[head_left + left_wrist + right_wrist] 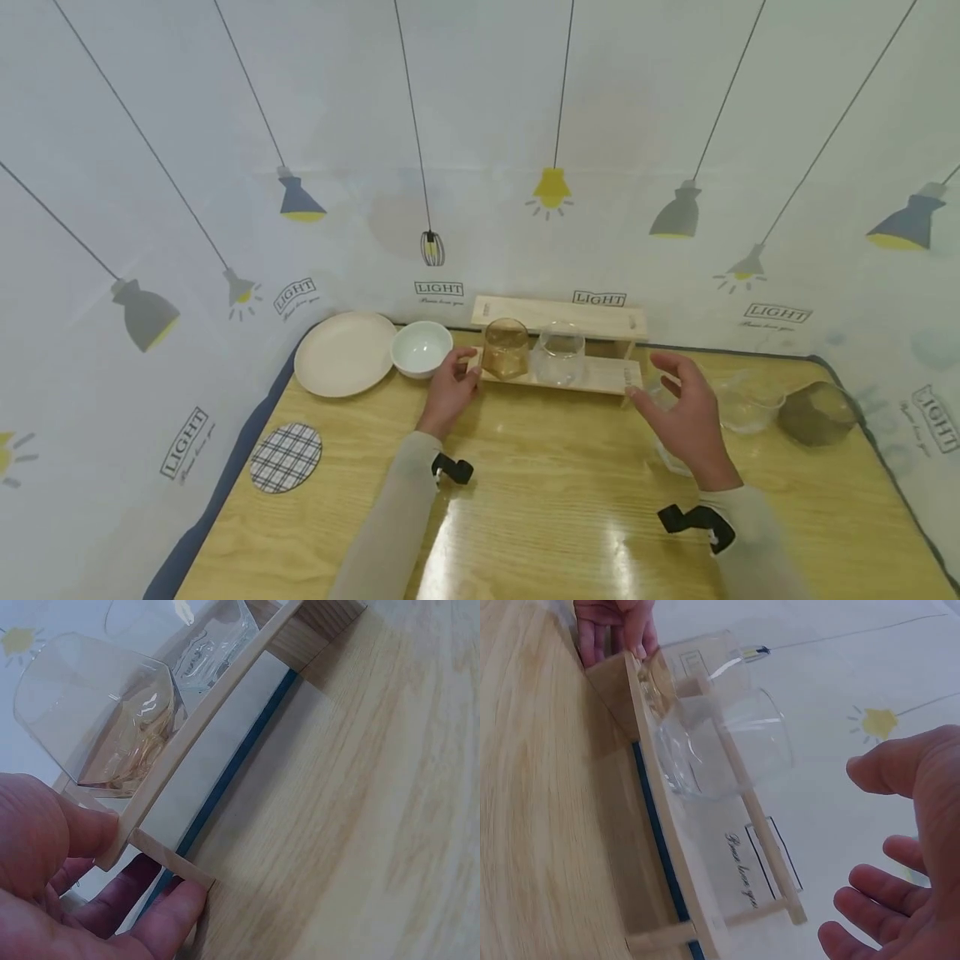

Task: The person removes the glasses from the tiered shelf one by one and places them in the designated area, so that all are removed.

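One amber glass (506,354) + clear glass (561,358) on lower tier of wooden rack (604,374). L hand (451,390) grips its left end; R hand (688,421) empty, relaxed nr right end. One-sided lift cd. slide glasses off.

A glossy, yellowish wood-grain table (540,500) carries a pale wooden two-tier rack (606,374) at twelve o'clock, a round, pale-green bowl (422,350) at eleven, a flat, round, beige plate (345,354) at ten and a round, black-and-white checked coaster (287,457) at nine. Toward two o'clock sit two transparent, colourless glasses (750,404), the nearer mostly hidden, and a smoky-brown glass (817,415).
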Motion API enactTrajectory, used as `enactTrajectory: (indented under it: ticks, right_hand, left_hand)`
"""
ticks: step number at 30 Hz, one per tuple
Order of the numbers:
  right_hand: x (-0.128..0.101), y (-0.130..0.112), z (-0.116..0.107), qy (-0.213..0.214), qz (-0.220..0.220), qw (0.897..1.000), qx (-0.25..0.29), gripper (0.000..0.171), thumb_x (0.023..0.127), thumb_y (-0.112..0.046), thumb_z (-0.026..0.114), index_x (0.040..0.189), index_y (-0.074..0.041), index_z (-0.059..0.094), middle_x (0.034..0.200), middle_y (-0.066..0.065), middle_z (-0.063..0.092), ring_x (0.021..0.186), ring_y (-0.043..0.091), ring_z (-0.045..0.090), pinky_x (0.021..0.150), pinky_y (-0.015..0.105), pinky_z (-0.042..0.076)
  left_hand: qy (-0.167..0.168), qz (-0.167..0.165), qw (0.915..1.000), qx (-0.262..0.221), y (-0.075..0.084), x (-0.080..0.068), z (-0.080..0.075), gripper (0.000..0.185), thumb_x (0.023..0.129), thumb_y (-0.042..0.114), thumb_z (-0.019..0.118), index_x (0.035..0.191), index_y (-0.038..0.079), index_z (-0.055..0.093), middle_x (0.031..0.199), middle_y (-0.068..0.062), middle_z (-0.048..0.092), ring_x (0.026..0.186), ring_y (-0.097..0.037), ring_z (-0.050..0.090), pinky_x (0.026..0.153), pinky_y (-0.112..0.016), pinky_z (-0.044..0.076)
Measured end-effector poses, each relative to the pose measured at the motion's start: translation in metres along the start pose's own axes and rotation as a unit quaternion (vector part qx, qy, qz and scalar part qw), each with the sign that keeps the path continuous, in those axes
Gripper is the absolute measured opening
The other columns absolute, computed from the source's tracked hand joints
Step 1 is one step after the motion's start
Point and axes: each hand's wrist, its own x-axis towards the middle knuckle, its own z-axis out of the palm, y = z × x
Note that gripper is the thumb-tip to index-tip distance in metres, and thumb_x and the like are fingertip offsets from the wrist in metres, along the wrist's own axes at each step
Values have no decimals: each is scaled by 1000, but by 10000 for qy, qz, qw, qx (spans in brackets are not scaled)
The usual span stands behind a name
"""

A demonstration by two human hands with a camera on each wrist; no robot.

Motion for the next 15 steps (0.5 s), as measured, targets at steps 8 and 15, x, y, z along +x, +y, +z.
enactTrajectory:
  ticks: [8,15]
  right_hand:
    - [14,2,38,-171,-63,9996,206,65,99,-26,77,151,-4,47,150,24,52,140,41,49,115,61,45]
    - [24,3,62,-300,-49,9987,406,69,96,-27,80,152,-7,46,149,20,52,141,40,48,114,61,46]
  left_hand:
    - [6,-9,10000,-15,1,1,0,34,104,8,65,138,11,62,113,-11,56,94,-17,59,75,-27,55]
    - [5,-69,10000,-69,-3,4,1,34,104,7,64,138,10,62,114,-11,55,96,-16,59,79,-31,58]
